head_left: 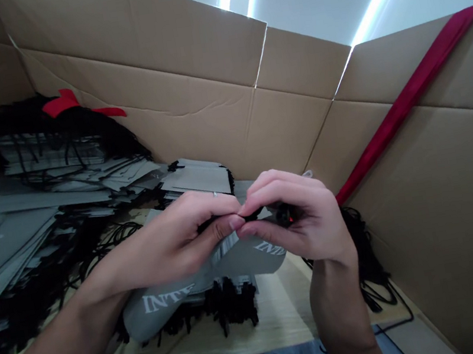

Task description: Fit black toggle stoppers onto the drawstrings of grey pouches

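Observation:
In front of me, my left hand (202, 230) pinches a short stretch of black cord (252, 216) between thumb and forefinger. Thumb to thumb with it, my right hand (298, 209) grips the same cord, its other fingers curled over. Part of the cord is hidden inside the right palm. Just below both hands is a bent grey paper bag panel (167, 307) with white letters reading "INTE". A second lettered grey panel (258, 254) shows beneath the right hand. Under them lies a stack of grey pieces with black cord ends (231, 300) sticking out along its near edge.
Left, grey panels (8, 237) lie in piles fringed with black cords. Behind them is a heap of black cord (116, 130) with a red strip (61, 103). Cardboard walls (194, 82) enclose the table (285, 313). A dark red ribbon (411, 89) crosses the right wall above more black cord (364, 246).

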### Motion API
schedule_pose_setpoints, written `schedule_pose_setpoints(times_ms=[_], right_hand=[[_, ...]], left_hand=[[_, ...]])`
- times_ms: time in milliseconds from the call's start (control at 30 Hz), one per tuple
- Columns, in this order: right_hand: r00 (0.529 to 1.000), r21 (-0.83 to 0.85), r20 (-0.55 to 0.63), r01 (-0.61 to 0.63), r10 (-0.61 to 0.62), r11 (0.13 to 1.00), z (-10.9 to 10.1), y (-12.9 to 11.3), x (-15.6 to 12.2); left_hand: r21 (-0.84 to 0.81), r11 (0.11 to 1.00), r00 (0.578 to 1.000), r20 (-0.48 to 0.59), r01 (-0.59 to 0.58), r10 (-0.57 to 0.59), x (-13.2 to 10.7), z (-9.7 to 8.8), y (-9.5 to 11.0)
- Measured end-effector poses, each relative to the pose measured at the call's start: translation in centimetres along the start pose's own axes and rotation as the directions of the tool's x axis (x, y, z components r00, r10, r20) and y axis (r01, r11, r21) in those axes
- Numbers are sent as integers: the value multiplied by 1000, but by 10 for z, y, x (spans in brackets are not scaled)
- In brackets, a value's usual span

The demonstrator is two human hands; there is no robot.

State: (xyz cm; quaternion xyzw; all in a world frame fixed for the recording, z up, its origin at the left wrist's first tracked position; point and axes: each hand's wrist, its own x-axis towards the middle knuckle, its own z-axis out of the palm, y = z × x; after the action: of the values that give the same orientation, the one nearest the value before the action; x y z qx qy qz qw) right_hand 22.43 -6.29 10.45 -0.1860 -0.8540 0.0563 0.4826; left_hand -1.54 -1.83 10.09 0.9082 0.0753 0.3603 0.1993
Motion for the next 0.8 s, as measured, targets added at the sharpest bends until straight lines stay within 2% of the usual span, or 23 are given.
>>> schedule_pose_setpoints(times_ms=[100,233,333,500,567,633,733,800], right_hand=[[1000,37,18,-21,20,999,0,1,0],[998,110,3,-56,56,992,1,2,-2],[998,232,-21,-51,58,971,8,7,-4],[992,472,-122,70,-13,879,30,18,-1],[987,511,-156,108,-31,853,34,19,2],[986,465,-166,88,-11,881,33,16,3],[986,307,-143,-35,83,951,24,6,2],[979,231,-137,-118,152,966,18,-2,-1]], left_hand=[[-61,998,996,86,30,-25,0,-2,0],[-87,996,998,69,10,-4,0,-3,3],[-141,990,998,59,-15,23,1,-4,9],[-252,965,997,28,-67,77,0,-5,13],[-248,966,997,3,-79,82,-1,-6,12],[-193,978,997,-25,-77,73,-3,-7,11],[-72,993,993,-83,-95,89,-6,-7,11],[-20,991,984,-119,-132,129,-6,-7,11]])
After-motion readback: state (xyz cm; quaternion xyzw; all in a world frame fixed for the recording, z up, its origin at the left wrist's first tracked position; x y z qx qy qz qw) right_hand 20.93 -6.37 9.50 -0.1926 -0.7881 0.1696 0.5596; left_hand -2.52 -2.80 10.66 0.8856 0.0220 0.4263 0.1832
